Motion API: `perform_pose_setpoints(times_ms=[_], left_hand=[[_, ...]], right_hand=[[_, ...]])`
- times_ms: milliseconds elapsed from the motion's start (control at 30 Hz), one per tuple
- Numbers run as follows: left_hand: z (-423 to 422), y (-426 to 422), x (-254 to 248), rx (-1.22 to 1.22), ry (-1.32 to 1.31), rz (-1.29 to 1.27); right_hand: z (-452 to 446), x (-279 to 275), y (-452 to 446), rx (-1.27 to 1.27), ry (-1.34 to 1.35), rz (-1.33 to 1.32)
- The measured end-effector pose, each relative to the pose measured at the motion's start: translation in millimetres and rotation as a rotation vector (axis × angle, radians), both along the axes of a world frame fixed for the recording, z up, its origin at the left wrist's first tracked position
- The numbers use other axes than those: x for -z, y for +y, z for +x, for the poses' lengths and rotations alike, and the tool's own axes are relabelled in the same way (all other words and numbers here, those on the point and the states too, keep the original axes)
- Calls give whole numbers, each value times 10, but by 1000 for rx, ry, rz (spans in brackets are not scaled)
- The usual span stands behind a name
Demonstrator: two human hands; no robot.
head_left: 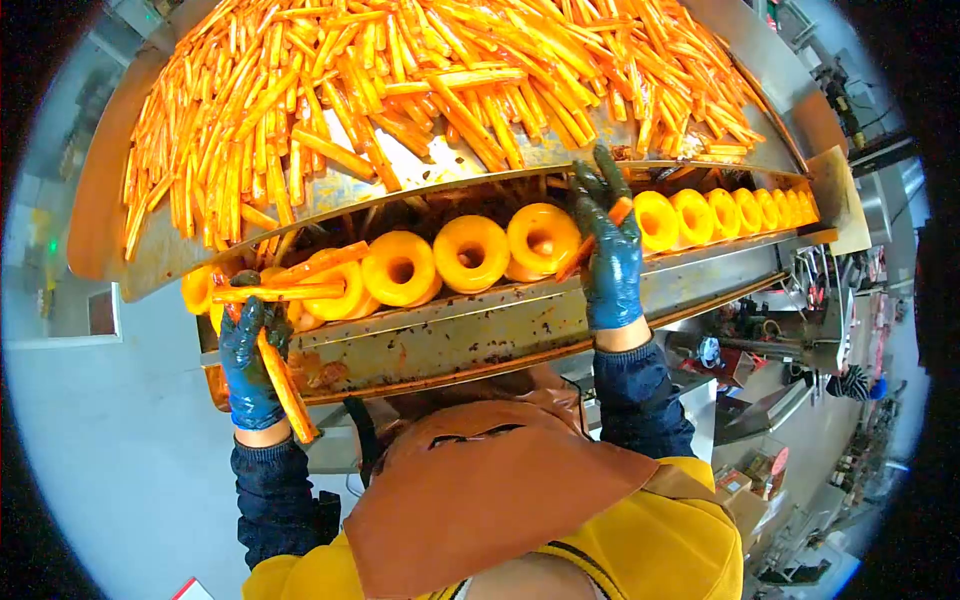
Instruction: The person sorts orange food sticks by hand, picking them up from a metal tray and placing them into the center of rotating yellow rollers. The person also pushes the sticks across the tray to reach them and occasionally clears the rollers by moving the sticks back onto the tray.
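My left hand (252,355), in a blue glove with dark smears, is closed round several oily orange strips (284,385) at the left end of a row of yellow ring-shaped cups (401,268). Some strips jut right across the cups and one hangs down past the wrist. Over the same row, further right, my right hand (610,250) has its fingers pointing up, with a single orange strip (575,258) slanting across the palm and gripped there. Most cups have a visible round hole; those beneath my hands are partly covered.
Behind the row, a metal tray (450,165) bears a large heap of orange strips (400,70). A stained metal trough (470,335) runs along the near side, close to my brown apron (490,490). Boxes (745,490) and equipment stand at the right.
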State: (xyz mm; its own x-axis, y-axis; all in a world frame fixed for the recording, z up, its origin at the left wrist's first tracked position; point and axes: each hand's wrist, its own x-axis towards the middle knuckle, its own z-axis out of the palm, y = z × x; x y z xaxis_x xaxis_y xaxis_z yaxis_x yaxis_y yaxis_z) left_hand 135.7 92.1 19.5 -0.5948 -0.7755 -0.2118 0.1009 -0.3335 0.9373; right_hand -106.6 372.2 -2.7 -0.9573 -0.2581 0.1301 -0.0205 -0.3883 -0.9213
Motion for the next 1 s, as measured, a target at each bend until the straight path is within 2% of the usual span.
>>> perform_pose_setpoints(times_ms=[67,100,133,167,200,267,300,333,367,400,467,500,533,600,667,733,767,800,867,933,1000], left_hand=[[68,-19,74,97,41,-90],[70,-65,135,162,61,-37],[55,-104,169,224,79,15],[-66,71,75,65,4,12],[-89,32,123,187,57,20],[-177,164,52,103,-37,-12],[-224,252,-7,84,12,-27],[-185,193,16,150,97,101],[-171,192,20,129,101,107],[-167,198,14,108,106,113],[-163,191,-3,99,126,110],[-161,204,-7,98,143,116],[-169,240,-60,104,106,109],[-186,294,10,89,148,225],[-221,342,200,196,193,351],[-263,451,214,372,91,239],[-257,497,159,419,102,256],[-276,567,128,328,61,287],[-227,469,158,336,129,279],[-255,320,166,267,180,157],[-333,264,62,206,71,-83]], right_hand=[[1,-42,52,113,34,2],[19,-47,19,110,33,2],[57,-46,-70,90,24,-122],[109,-43,-177,70,14,-245],[171,-37,-319,79,44,-171],[316,-22,-630,11,65,-196],[382,32,-802,-29,64,-215],[417,118,-920,-70,62,-235],[408,212,-949,-42,192,114],[431,140,-924,-49,194,107],[498,-53,-780,203,715,606],[525,-15,-765,233,704,548],[581,-6,-726,109,579,463],[687,-56,-756,-351,110,400],[763,-71,-783,-684,-331,284],[883,78,-963,-421,326,140],[845,89,-944,-453,-26,131],[802,-44,-922,-476,-379,122],[747,-126,-861,-217,-73,103],[580,-166,-699,-144,270,391],[465,-14,-652,-267,367,759]])
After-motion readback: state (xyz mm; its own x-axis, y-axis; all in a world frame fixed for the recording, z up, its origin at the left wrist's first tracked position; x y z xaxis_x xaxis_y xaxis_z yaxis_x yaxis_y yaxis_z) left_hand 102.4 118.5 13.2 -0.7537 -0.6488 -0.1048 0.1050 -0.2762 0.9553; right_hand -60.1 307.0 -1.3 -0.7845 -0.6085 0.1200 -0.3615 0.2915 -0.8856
